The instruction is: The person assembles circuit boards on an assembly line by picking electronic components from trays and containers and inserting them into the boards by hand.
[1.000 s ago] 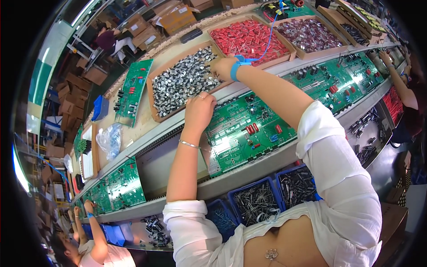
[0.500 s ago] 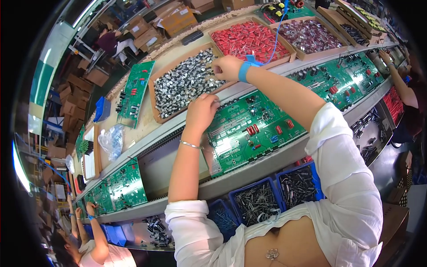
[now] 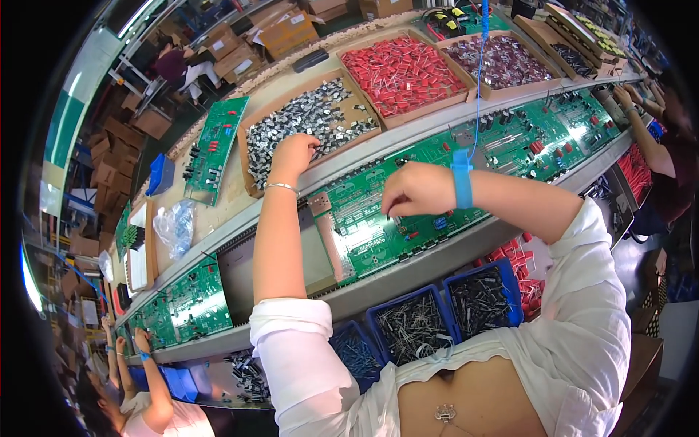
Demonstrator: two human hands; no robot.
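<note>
Left hand (image 3: 293, 154) reaching into a cardboard tray of small grey-black components (image 3: 309, 124), fingers curled down among them, thin bracelet (image 3: 281, 187) at the wrist. Right hand (image 3: 416, 189) closed in a pinch over the green circuit board (image 3: 378, 218) on the conveyor line, fingertips touching its surface; blue wrist strap (image 3: 461, 179) with a blue cord rising from it. Beyond, a tray of red components (image 3: 404, 73). Near the body, blue bins of leaded parts (image 3: 412, 325). Another person's hand (image 3: 140, 341) at lower left, on a further board.
</note>
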